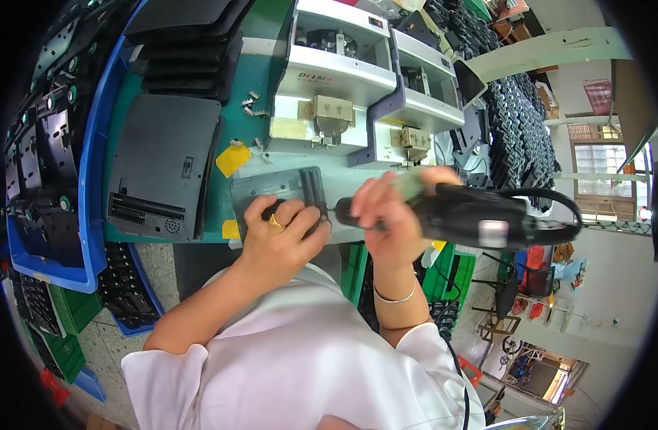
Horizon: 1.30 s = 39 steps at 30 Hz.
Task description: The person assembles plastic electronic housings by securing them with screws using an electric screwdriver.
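Observation:
My right hand [390, 222] is wrapped round a black corded electric screwdriver [465, 215], held nearly level. Its narrow end points left, and the thin bit reaches the right edge of a dark grey plastic housing [275, 185]. With bent fingers, my left hand [286, 233] grips that housing at its near side and covers part of it. One finger of this hand wears a gold-coloured ring. What lies beneath the fingers is hidden. Left of my left hand, a larger dark grey plastic cover [160, 161] with a slot and a round grille lies on the green mat.
Two white-and-grey machines [336, 79] stand at the back. Stacked black covers [185, 64] sit far left, beside a blue bin [92, 208] of black parts. Small metal pieces [253, 107] and yellow paper [233, 159] lie on the bench. Black parts [522, 136] are piled at back right.

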### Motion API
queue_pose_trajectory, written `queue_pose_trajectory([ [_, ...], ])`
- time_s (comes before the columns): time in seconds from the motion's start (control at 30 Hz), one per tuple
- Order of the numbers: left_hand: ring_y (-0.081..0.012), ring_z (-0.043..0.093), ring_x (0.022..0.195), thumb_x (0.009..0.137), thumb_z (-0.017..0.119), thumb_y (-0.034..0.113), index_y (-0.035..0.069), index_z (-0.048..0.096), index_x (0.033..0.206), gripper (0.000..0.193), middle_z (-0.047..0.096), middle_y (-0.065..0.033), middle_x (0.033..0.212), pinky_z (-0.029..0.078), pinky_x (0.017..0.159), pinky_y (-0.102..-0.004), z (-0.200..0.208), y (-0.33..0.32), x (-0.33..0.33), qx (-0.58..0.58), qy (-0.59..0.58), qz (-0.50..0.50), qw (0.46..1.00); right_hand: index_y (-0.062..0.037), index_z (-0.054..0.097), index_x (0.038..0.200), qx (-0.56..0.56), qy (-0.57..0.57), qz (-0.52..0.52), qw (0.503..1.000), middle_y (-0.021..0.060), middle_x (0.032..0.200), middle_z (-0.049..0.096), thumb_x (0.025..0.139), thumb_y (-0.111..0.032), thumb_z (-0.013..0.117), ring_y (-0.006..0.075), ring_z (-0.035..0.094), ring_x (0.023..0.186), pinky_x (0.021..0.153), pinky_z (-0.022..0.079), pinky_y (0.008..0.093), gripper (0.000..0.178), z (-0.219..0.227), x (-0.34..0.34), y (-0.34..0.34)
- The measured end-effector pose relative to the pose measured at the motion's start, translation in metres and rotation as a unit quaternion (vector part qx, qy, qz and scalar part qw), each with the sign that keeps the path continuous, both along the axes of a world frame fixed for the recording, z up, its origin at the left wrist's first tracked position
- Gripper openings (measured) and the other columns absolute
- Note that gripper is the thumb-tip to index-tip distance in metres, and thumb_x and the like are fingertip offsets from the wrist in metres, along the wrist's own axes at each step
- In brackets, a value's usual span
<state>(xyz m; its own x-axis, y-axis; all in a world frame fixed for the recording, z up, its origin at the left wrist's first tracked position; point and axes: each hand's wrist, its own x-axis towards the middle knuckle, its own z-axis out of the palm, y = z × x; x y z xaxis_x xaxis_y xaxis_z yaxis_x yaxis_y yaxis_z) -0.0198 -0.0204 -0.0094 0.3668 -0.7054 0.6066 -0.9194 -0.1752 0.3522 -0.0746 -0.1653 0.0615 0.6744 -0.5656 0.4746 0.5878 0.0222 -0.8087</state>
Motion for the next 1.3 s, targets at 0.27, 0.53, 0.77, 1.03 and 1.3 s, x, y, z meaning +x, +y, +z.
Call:
queue_pose_trajectory([
  [0.27,-0.0158,0.052,0.102,0.064,0.08,0.028,0.02,0.067,0.092,0.032,0.057,0.0032,0.103,0.026,0.097,-0.0472,0.0,0.002,-0.003,0.016,-0.003,0.0,1.0,-0.0098,0.026,0.133,-0.053,-0.092,-0.079,0.991,0.007,0.059,0.05,0.089,-0.006,0.061,0.0174,0.05,0.05,0.054,0.048,0.0349,0.057,0.041,0.059,-0.017],
  [0.53,-0.014,0.051,0.105,0.071,0.066,0.019,0.018,0.063,0.093,0.022,0.056,0.0033,0.106,0.026,0.099,-0.0457,-0.001,0.002,-0.002,0.011,0.0,0.006,1.0,-0.0054,0.031,0.129,-0.149,-0.063,-0.096,0.982,0.0087,0.057,0.05,0.089,-0.007,0.055,0.0185,0.051,0.05,0.053,0.049,0.0358,0.047,0.031,0.075,-0.02],
  [0.77,-0.014,0.049,0.107,0.071,0.066,0.019,0.019,0.064,0.092,0.021,0.056,0.0034,0.107,0.026,0.099,-0.0461,-0.001,0.005,-0.002,0.018,0.017,0.003,1.0,-0.0062,0.031,0.129,-0.132,-0.038,-0.095,0.986,0.0083,0.057,0.049,0.089,-0.008,0.056,0.0182,0.05,0.049,0.052,0.048,0.0356,0.047,0.031,0.074,-0.017],
  [1.03,-0.0152,0.049,0.108,0.067,0.071,0.02,0.02,0.065,0.087,0.021,0.056,0.0031,0.106,0.026,0.099,-0.0475,0.005,0.002,-0.001,0.01,0.048,0.018,0.999,-0.0038,0.031,0.127,-0.127,0.012,-0.089,0.988,0.0086,0.056,0.048,0.087,-0.001,0.056,0.0173,0.047,0.046,0.051,0.048,0.0364,0.048,0.04,0.082,-0.015],
  [1.3,-0.0163,0.05,0.107,0.064,0.078,0.02,0.023,0.068,0.091,0.029,0.056,0.0024,0.106,0.025,0.1,-0.0487,0.006,0.006,-0.001,0.023,0.08,0.003,0.997,-0.004,0.031,0.128,-0.109,-0.011,-0.093,0.99,0.008,0.059,0.049,0.083,0.003,0.054,0.0171,0.047,0.047,0.051,0.048,0.0362,0.051,0.041,0.073,-0.015],
])
